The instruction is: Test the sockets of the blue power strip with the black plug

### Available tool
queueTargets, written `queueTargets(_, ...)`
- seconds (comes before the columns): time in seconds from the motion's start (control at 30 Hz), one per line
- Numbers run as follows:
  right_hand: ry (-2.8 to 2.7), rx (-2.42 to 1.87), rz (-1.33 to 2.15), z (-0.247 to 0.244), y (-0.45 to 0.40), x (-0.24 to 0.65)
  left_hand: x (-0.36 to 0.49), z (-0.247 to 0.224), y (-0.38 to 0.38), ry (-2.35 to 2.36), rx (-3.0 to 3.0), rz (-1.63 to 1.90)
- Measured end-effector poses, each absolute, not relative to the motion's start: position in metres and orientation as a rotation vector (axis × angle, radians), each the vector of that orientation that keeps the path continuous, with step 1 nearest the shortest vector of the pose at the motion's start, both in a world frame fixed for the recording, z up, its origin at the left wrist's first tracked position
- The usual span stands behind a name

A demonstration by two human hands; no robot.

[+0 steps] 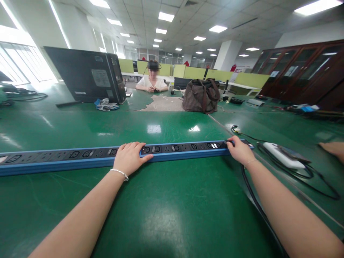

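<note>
A long blue power strip (174, 157) with a row of black sockets lies across the green table and runs out of view on the left. My left hand (129, 154) is laid over it near the middle, thumb along the near edge and fingers over the top, gripping it. At the strip's right end, my right hand (240, 149) is closed around a black plug (230, 142), pressed against the sockets. How deep the plug sits is hidden by my fingers. A thick black cable (252, 195) hangs from under that hand towards the table's near side.
A white power bank-like block (282, 155) with coiled black cords lies at right, near another person's hand (333, 148). Further back are a black computer case (88, 73), gloves (106, 104) and a brown bag (201, 96). Another person (152, 80) sits across the table.
</note>
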State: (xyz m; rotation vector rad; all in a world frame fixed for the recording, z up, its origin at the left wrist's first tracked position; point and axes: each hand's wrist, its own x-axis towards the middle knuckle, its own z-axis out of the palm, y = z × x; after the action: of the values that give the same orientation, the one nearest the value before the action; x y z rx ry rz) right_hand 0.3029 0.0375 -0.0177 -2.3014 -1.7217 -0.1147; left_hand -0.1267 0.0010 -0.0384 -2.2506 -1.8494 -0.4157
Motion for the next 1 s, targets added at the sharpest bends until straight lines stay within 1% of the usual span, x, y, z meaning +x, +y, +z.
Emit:
queueTargets(0.37,-1.651,-2.138,-0.109,-0.024,0.039,0.309,-0.126,-0.04,0.001,-1.866,-2.245,-0.44)
queueTargets(0.7,-1.513,-1.933,-0.123,-0.039,0.039,0.31,-0.127,-0.042,0.001,-1.826,-2.241,-0.476)
queueTargets(0.83,-1.467,-1.918,-0.162,-0.042,0.038,0.307,-0.127,-0.042,0.002,-1.824,-2.247,-0.489)
queueTargets(1.0,-1.402,-1.855,-0.078,-0.044,0.041,0.31,-0.126,-0.041,0.002,-1.834,-2.254,-0.481)
